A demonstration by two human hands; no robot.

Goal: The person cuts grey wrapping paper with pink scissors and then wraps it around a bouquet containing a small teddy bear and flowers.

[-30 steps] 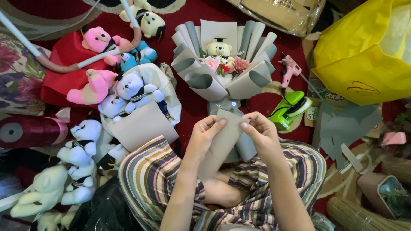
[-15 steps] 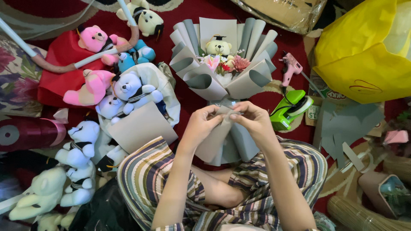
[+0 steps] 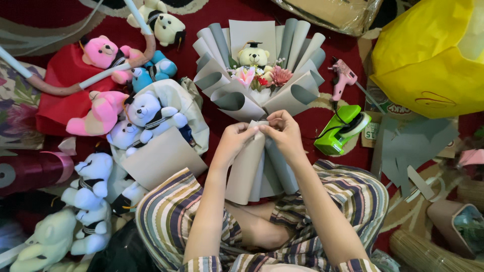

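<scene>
A bouquet (image 3: 257, 75) wrapped in rolled grey paper lies on the red carpet in front of me, with a small cream bear in a black cap and pink flowers at its centre. Its grey paper stem (image 3: 254, 171) runs down towards my lap. My left hand (image 3: 234, 141) and my right hand (image 3: 282, 131) meet at the neck of the bouquet, both pinching the top edge of a folded grey paper sheet against the stem. My striped trousers show below.
Pink, blue and white plush bears (image 3: 126, 111) lie heaped at the left with a grey paper sheet (image 3: 164, 156). A pink glue gun (image 3: 343, 78), a green tape dispenser (image 3: 340, 131), grey paper scraps (image 3: 413, 146) and a yellow bag (image 3: 428, 55) are at the right.
Both hands have moved up the stem, from its lower part to the neck just under the flowers, bringing the grey paper edge up with them.
</scene>
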